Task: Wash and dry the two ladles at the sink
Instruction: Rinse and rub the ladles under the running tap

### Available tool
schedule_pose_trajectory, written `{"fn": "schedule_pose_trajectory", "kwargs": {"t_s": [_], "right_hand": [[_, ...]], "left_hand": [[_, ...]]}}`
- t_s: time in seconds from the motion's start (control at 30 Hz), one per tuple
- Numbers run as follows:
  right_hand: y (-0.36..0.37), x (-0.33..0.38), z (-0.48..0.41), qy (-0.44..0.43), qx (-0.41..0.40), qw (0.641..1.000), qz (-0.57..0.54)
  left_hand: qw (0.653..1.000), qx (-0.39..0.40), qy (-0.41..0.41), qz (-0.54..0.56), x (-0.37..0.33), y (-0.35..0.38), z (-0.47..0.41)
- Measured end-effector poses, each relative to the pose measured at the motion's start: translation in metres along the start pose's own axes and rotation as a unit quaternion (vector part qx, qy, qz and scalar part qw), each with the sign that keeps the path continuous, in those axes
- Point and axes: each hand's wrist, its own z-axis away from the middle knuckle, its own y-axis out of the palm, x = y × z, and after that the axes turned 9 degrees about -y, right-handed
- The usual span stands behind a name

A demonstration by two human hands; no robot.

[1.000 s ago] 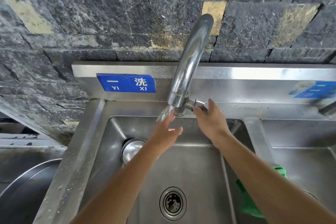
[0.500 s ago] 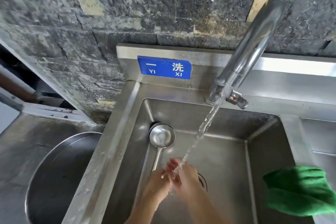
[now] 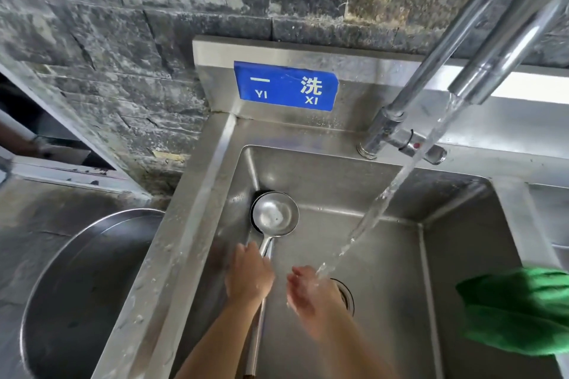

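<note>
— Where are the hands just now?

— The left hand (image 3: 248, 275) is down on the handle of a ladle (image 3: 274, 215), fingers curled over it just below the bowl; whether it has a firm hold or merely rests there, I cannot tell. The right hand (image 3: 311, 295) is loosely open with nothing in it, fingers spread under the stream of water (image 3: 380, 203) that falls from the tap (image 3: 480, 71).

— And the ladle itself?

— Lying in the sink (image 3: 400, 255), bowl up in the far left corner, the handle running back toward the person along the left wall. A dark rim shows just behind the bowl (possibly the second ladle nested beneath, though that is too hidden to say).

— So how far along would you put it?

— Near the start, I judge. The water is running, but the ladle sits apart from the stream and no scrubbing is under way. Washing both ladles is left, and all the drying.

— Anything ready for the drying?

— A green cloth (image 3: 517, 314) is draped on the sink's right edge, well apart from the ladle. A large steel basin (image 3: 77, 286) sits on the desk to the left.
</note>
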Motion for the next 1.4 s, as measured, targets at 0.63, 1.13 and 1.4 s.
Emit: {"fn": "schedule_pose_trajectory", "kwargs": {"t_s": [0.63, 1.13, 1.4], "right_hand": [[-0.008, 0.024, 0.01, -0.016, 0.028, 0.999, 0.008], [-0.04, 0.061, 0.019, -0.296, 0.102, 0.637, 0.705], [-0.026, 0.054, -0.039, -0.284, 0.132, 0.561, 0.766]], "left_hand": [[0.99, 0.135, -0.028, -0.011, 0.003, -0.011, 0.007], [0.985, 0.17, 0.0, -0.004, -0.03, -0.02, 0.104], [0.985, 0.165, 0.051, 0.005, -0.032, -0.004, 0.111]]}}
